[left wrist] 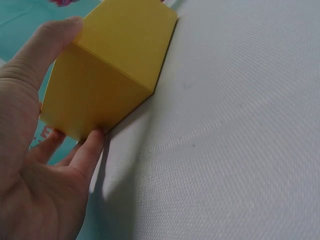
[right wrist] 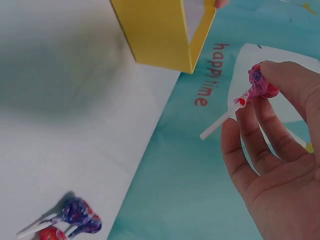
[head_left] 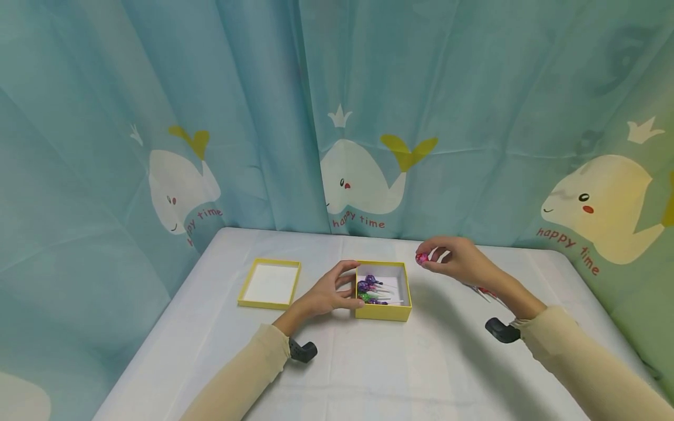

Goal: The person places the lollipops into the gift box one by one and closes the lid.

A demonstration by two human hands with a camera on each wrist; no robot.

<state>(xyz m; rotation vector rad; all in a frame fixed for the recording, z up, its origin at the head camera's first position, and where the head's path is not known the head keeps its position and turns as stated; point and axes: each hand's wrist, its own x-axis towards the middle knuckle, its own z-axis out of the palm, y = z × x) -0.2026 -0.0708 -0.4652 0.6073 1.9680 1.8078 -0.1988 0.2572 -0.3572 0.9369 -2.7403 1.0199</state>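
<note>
A yellow box (head_left: 383, 312) with a white inside stands uncovered on the table, several wrapped lollipops (head_left: 364, 286) in purple and green lying in it. My left hand (head_left: 325, 293) grips the box by its left side. In the left wrist view, the thumb (left wrist: 47, 45) lies at the box's upper corner and the other fingers touch its lower part. To the right, above the tabletop, my right hand (head_left: 459, 258) pinches a pink-and-red wrapped lollipop (right wrist: 257, 86) by its head. Its white stick points away from the palm in the right wrist view.
A yellow-rimmed white lid (head_left: 270, 283) lies left of the box. More lollipops (right wrist: 75, 215) rest on the table to the right, partly hidden under the right forearm in the head view. A whale-print curtain (head_left: 263, 117) hangs behind the white-covered table (head_left: 368, 368).
</note>
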